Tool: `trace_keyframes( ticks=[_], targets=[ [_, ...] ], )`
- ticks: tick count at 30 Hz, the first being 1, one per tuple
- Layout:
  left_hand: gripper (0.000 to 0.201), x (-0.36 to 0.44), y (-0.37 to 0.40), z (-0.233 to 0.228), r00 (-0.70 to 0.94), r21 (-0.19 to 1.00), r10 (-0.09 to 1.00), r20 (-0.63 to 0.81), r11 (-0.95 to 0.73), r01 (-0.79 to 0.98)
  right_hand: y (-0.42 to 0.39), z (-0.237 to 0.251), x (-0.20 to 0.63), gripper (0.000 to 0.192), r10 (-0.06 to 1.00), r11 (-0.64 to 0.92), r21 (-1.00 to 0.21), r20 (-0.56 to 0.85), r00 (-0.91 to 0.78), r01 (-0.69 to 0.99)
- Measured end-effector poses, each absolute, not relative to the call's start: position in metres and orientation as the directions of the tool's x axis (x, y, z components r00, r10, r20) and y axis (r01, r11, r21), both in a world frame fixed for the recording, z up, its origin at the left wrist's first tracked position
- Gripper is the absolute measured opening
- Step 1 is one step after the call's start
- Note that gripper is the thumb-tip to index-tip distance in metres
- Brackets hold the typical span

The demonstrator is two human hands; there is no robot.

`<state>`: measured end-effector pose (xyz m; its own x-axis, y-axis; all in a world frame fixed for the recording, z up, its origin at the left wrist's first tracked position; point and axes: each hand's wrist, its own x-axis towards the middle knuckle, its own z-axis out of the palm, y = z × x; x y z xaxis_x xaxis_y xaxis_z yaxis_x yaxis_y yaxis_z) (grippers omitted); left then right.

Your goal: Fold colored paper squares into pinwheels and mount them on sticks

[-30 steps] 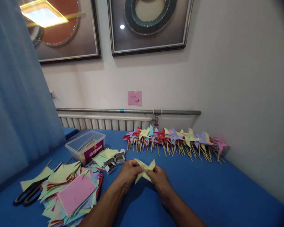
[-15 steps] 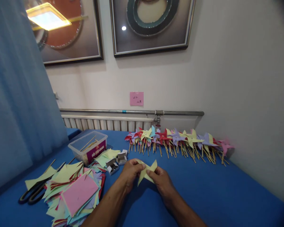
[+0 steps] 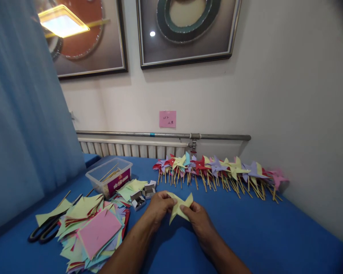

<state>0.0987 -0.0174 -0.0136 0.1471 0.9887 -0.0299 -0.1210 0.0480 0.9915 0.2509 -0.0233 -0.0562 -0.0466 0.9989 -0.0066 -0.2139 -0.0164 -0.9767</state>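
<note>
I hold the yellow paper pinwheel [image 3: 180,205] between both hands, just above the blue surface [image 3: 246,232] in front of me. My left hand [image 3: 159,206] pinches its left side with thumb and fingertips closed on the folded corners, and my right hand [image 3: 198,219] grips the lower right edge the same way. The paper looks very light and thin, so I judge it will bend or crease at the slightest squeeze and spring open if I loosen my grip. The points stick out free and floppy, so the middle, where the corners meet, is the place to hold it; the tips would only buckle. It is dry paper, not slippery, but it could tear along its cuts. To my left lies a pile of coloured paper [image 3: 94,232], and finished pinwheels [image 3: 220,171] sit along the wall.
</note>
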Motion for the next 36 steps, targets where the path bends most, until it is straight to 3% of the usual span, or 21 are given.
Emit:
trace_keyframes(
  ticks=[3,6,9,12,16,21,26,30,36],
  targets=[
    [0.016,0.083,-0.013,-0.007,0.068,0.936,0.995,0.08,-0.098,0.338,-0.018,-0.061,0.252,0.038,1.0,-0.005,-0.977,-0.003,-0.009,-0.215],
    [0.013,0.062,-0.016,0.006,-0.017,0.583,0.979,0.202,-0.106,0.806,-0.021,-0.058,0.252,0.036,1.0,-0.002,-0.98,-0.006,0.017,-0.198],
    [0.023,0.042,-0.02,0.017,-0.092,0.282,0.984,0.156,0.045,0.958,-0.027,-0.052,0.253,0.032,1.0,0.013,-0.984,0.011,0.009,-0.18],
    [0.027,0.026,-0.021,0.021,-0.119,0.147,0.991,0.066,0.108,0.983,-0.029,-0.051,0.254,0.033,1.0,0.014,-0.986,0.012,0.016,-0.169],
    [0.028,0.016,-0.017,0.014,-0.095,0.129,0.995,0.026,0.09,0.987,-0.026,-0.053,0.255,0.035,0.999,0.029,-0.986,0.026,0.019,-0.164],
    [0.026,0.024,-0.01,0.001,-0.105,0.159,0.992,0.075,0.092,0.983,-0.026,-0.054,0.255,0.035,0.999,0.03,-0.984,0.027,0.019,-0.174],
    [0.033,0.032,-0.01,0.004,-0.061,0.088,0.989,0.135,0.05,0.995,-0.026,-0.053,0.25,0.033,0.999,0.03,-0.981,0.023,0.039,-0.194],
    [0.035,0.028,-0.014,0.012,-0.136,0.043,0.979,0.149,0.13,0.991,-0.028,-0.047,0.248,0.029,1.0,0.007,-0.983,0.008,-0.003,-0.181],
    [0.033,0.027,-0.012,0.007,-0.16,0.108,0.984,0.074,0.152,0.983,-0.031,-0.043,0.249,0.028,1.0,-0.005,-0.985,-0.003,-0.013,-0.175]
  ],
)
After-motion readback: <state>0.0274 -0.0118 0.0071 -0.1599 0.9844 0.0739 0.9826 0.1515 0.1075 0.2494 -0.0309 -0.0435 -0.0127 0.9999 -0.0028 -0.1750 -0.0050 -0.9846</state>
